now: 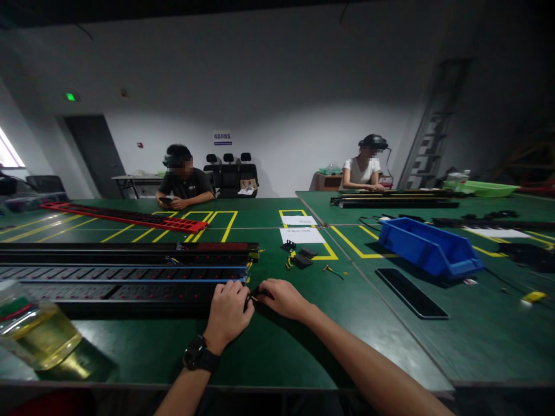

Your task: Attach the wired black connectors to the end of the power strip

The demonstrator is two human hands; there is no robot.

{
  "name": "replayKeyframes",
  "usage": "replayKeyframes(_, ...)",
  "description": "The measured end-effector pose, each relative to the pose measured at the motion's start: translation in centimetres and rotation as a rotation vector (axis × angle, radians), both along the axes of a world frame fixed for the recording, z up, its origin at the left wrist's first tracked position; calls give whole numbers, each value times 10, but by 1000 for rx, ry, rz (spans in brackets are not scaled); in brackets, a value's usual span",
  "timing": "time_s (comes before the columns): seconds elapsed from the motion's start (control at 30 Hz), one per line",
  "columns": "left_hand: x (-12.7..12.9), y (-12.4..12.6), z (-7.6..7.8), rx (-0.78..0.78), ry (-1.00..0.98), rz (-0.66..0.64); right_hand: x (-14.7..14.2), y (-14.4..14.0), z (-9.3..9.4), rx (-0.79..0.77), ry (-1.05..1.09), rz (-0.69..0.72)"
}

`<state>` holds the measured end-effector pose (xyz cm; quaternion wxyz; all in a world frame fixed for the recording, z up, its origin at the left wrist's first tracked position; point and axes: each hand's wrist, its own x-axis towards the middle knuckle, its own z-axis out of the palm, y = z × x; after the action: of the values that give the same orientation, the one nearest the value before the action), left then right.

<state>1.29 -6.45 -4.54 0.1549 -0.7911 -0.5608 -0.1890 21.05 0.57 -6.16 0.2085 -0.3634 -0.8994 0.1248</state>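
Observation:
My left hand (229, 309), with a black watch (200, 353) on the wrist, is curled over the right end of the nearest long black strip (165, 292), which has red dots along it. My right hand (281, 297) is closed just to the right of that end, its fingertips on a small dark piece (256, 293). The fingers cover most of this piece, so its kind is unclear. Behind lie a blue-edged strip (130, 273) and a further black strip (117, 252). Short yellow wires (249, 267) show at their right ends.
Small black parts (302, 258) and a wire (333, 271) lie beyond my hands. To the right are a phone (410, 293) and a blue bin (427, 245). A bottle (37, 329) stands front left. Two co-workers sit across the green table (329, 346); a red frame (125, 218) lies far left.

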Motion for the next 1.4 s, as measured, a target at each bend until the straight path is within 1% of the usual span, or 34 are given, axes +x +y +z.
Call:
replayKeyframes(0.3,-1,0,1,2,17,-2,1,-2,3,0,1,-6)
replayKeyframes(0.63,0,0,1,1,29,2,1,2,-3,6,-9,0)
replayKeyframes(0.97,1,-1,2,-1,10,4,1,0,0,6,-23,3)
replayKeyframes(1.4,2,-1,3,17,31,-5,1,1,-1,2,-18,-2)
